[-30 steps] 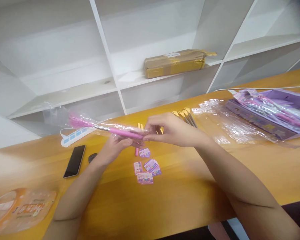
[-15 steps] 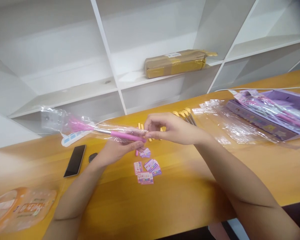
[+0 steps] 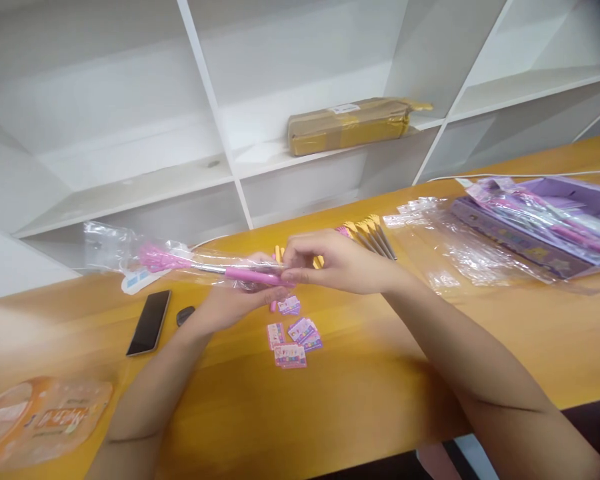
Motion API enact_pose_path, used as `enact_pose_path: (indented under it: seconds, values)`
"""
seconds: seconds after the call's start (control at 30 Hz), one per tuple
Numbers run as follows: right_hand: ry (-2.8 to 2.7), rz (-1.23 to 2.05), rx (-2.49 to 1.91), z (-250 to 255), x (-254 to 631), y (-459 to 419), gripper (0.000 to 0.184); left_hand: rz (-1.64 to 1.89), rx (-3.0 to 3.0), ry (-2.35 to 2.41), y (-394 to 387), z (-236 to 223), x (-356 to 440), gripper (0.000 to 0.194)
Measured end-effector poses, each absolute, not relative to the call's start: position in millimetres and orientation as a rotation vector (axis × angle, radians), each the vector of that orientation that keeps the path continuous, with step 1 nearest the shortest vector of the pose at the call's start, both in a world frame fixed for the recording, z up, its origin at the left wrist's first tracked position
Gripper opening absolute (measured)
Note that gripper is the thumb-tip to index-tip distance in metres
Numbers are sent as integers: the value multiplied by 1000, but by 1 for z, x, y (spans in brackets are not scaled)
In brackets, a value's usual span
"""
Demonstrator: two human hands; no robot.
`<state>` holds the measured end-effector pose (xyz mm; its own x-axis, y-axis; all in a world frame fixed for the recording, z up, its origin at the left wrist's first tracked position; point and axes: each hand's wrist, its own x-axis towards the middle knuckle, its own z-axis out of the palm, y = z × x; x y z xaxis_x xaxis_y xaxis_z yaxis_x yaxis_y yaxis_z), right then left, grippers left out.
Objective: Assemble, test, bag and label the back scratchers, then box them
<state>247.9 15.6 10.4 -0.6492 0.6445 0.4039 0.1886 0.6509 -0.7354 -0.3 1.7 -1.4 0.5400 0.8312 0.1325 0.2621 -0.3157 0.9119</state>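
Note:
A pink back scratcher (image 3: 253, 275), with a metal shaft and a claw-like pink head, lies inside a long clear plastic bag (image 3: 111, 248). My left hand (image 3: 243, 300) is closed around the handle part from below, thumb along the front. At the handle end, my right hand (image 3: 325, 261) pinches with thumb and forefinger; the bag's edge seems to be there, though the fingers partly hide it. Below my hands, small printed cards (image 3: 291, 355) in pink and purple lie on the table. Yellow-headed pieces with metal shafts (image 3: 373, 237) are just beyond my right hand.
To the right are clear plastic bags (image 3: 460, 250) and a purple box (image 3: 525, 233) with packaged pink items. A phone (image 3: 149, 323), a small black object (image 3: 185, 315) and an orange-printed bag (image 3: 55, 417) lie left. A taped parcel (image 3: 347, 127) sits on the white shelf.
My right hand has shifted slightly left and down along the handle end. The bagged scratcher's head end has dropped slightly and its claw shape faces me more.

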Motion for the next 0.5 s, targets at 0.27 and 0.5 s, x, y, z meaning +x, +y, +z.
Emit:
enact_pose_path:
  seconds: [0.27, 0.5]
  values:
    - [-2193, 761, -700, 13, 251, 16, 28, 832, 1755, 899, 1, -8, 0, 20]
    - [-2183, 736, -721, 14, 253, 16, 29, 897, 1690, 897, 1, -5, 0, 25]
